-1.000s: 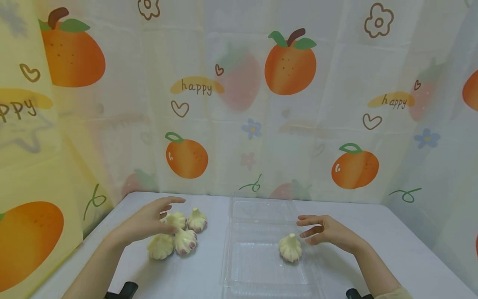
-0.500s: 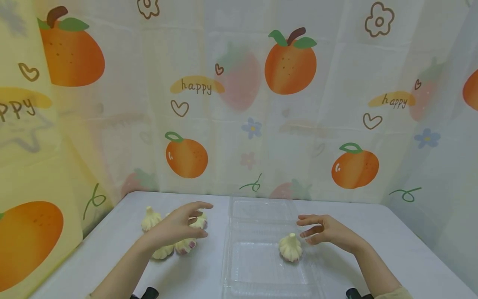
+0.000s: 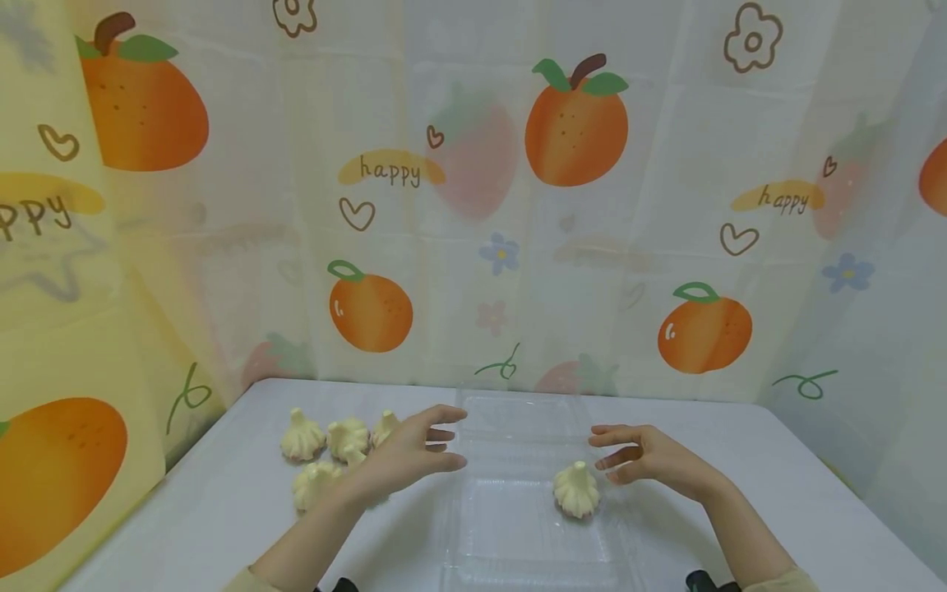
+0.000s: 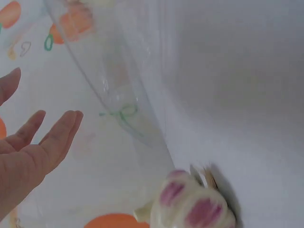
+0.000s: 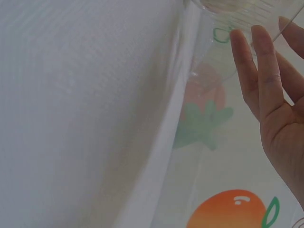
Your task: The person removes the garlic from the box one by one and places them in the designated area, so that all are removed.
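My left hand [image 3: 410,456] is held in the air between the garlic group and the clear plastic box [image 3: 510,567], fingers spread and nothing in them. Several garlic bulbs, one of them the rear left bulb [image 3: 302,437], stand on the table's left side; the left arm partly covers some. In the left wrist view a purple-streaked garlic bulb [image 4: 194,204] shows at the bottom. A single garlic bulb [image 3: 575,491] sits in the box's right part. Just right of it hovers my right hand [image 3: 658,460], fingers loosely bent and holding nothing.
The box's transparent lid [image 3: 518,415] extends toward the back of the table. A white cloth covers the table [image 3: 710,444]. Behind it hangs a curtain [image 3: 459,271] printed with oranges, and another curtain side closes off the left.
My left hand has moved right, from above the garlic group to the box's left edge, uncovering the rear left bulbs. The right hand and the bulb in the box have stayed put.
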The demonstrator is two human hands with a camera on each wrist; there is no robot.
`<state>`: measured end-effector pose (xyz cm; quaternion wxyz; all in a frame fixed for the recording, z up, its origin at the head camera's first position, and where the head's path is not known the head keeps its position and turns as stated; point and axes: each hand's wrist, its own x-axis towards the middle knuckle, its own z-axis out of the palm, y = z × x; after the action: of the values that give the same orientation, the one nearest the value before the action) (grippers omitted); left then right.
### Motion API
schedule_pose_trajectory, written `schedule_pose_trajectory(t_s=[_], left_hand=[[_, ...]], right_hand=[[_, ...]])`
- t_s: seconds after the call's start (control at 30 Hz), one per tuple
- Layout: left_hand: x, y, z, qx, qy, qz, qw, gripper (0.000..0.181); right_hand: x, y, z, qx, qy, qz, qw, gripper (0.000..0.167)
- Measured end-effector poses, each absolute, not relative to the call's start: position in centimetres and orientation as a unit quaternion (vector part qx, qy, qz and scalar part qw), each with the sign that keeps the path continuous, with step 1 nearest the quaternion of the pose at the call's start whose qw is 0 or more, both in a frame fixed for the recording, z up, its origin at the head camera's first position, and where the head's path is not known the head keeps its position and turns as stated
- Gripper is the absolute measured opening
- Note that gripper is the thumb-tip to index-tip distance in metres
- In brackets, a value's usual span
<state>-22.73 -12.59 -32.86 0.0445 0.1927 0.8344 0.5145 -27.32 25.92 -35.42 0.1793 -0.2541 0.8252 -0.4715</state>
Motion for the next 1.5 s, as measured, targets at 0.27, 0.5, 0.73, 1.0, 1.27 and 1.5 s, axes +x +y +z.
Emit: schedule_pose_trajectory(t_s=[0.27,0.5,0.73,1.0,1.27,1.5], left_hand=[[-22.7,-8.9,-32.9,0.212,0.828,0.516,0.058,0.06],[-22.5,-6.0,-32.8,0.215,0.822,0.523,0.075,0.059],[-22.1,-3.8,-32.6,0.188,0.814,0.542,0.088,0.057],[-21.9,-1.5,-32.5,0.161,0.797,0.573,0.1,0.057],[-22.6,0.7,-33.0,0.153,0.799,0.57,0.112,0.053],[-23.1,2.0,-34.3,0.138,0.814,0.554,0.11,0.05]], right_hand=[[-27.3,25.8,-35.5,-0.258,0.823,-0.473,0.178,0.059],[-27.4,25.8,-35.6,-0.254,0.823,-0.475,0.18,0.059],[-27.4,25.7,-35.7,-0.257,0.82,-0.478,0.18,0.059],[-27.2,26.0,-35.6,-0.259,0.818,-0.481,0.18,0.059],[-27.1,26.0,-35.3,-0.262,0.82,-0.477,0.176,0.059],[-27.3,25.9,-35.5,-0.264,0.819,-0.477,0.178,0.06]])
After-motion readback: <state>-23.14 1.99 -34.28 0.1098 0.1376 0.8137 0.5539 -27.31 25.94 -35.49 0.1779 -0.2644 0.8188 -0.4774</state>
